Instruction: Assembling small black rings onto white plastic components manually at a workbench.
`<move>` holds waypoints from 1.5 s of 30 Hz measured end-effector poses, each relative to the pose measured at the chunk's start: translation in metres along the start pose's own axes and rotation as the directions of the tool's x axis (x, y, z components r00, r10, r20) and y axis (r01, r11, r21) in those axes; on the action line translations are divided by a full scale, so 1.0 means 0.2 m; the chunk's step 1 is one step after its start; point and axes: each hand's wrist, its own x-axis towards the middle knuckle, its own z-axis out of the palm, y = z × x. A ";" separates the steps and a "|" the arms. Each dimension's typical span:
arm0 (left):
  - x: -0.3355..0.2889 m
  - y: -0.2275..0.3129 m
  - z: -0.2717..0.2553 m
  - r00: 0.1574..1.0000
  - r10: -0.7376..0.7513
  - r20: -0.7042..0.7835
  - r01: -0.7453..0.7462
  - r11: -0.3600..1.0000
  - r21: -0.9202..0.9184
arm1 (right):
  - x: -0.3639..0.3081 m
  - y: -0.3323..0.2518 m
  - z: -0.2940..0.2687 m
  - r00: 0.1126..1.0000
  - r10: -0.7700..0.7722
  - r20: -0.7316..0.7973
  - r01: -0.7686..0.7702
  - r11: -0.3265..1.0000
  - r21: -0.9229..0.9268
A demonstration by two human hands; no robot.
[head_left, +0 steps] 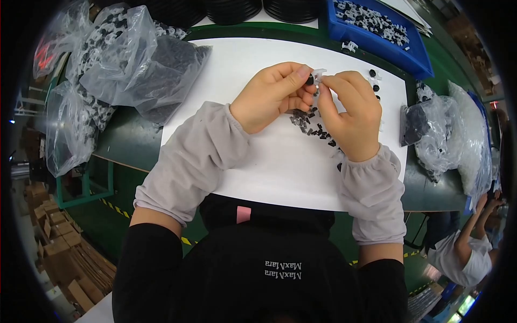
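Note:
Above the white sheet [258,167], my left hand [274,94] pinches a small white plastic part with a black round piece [309,80] on it. My right hand [353,110] meets it from the other side, thumb and forefinger pressed together at the white part's [319,72] edge. Whether a separate tiny piece sits between those right fingertips is too small to tell. Below the hands lies a loose scatter of small dark pieces [301,125], partly covered by my right hand. Right of that hand, several black-and-white parts [375,81] lie in a row.
Clear bags of black-and-white parts [107,48] and a bag of dark pieces [175,75] crowd the left. A blue bin [425,64] of similar parts stands at the far right. More filled bags [441,129] rest at the right edge. Another person [468,253] is beyond the table.

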 end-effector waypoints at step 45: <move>-0.01 0.01 -0.02 0.990 0.140 -0.024 -0.136 0.981 0.139 | 0.00 -0.03 -0.03 0.968 -0.140 0.210 0.148 0.989 -0.020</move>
